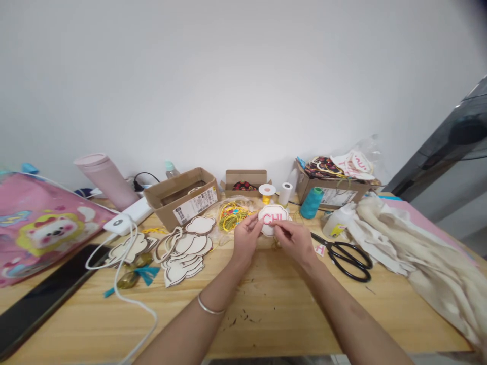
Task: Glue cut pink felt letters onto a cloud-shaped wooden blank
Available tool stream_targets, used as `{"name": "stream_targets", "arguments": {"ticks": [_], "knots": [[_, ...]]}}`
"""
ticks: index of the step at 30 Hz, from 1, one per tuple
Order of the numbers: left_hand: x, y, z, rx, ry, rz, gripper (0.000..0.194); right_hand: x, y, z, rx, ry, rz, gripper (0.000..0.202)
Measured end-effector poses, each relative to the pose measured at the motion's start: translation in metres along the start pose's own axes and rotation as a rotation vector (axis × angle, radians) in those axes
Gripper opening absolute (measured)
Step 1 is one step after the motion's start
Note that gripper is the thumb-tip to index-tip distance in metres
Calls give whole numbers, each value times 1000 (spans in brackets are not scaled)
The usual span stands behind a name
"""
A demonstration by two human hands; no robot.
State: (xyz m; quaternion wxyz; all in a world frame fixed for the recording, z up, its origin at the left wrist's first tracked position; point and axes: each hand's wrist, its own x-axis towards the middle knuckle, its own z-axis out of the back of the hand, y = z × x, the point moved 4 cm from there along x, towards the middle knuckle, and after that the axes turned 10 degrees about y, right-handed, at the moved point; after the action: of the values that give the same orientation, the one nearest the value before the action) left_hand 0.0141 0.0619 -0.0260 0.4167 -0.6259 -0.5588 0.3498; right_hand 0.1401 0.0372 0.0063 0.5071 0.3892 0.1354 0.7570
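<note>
Between my two hands is a white cloud-shaped fabric patch (271,228) with pink letters that look like "CHI" and a dark outline. My left hand (247,234) pinches its left edge. At its lower right, the fingers of my right hand (294,238) close on the patch, covering part of it. Black-handled scissors (348,257) lie just right of my right hand, beside a small scrap with a pink letter (320,250). Left of my hands, several blank cloud-shaped pieces (190,246) are piled on the wooden table (266,309).
Behind stand a cardboard box (182,197), a smaller box (246,177), thread spools, a teal thread cone (312,203) and a filled box (338,195). Tangled yellow cords (234,215) lie mid-table. Cream cloth (426,243) covers the right; a white cable (140,304) and pink bag (45,228) are left.
</note>
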Motion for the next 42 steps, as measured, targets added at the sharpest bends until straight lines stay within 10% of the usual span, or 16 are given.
{"name": "stream_targets", "arguments": {"ticks": [42], "knots": [[-1, 0, -5, -3, 45, -11, 37, 1, -11, -13, 659, 115, -365, 46]]}}
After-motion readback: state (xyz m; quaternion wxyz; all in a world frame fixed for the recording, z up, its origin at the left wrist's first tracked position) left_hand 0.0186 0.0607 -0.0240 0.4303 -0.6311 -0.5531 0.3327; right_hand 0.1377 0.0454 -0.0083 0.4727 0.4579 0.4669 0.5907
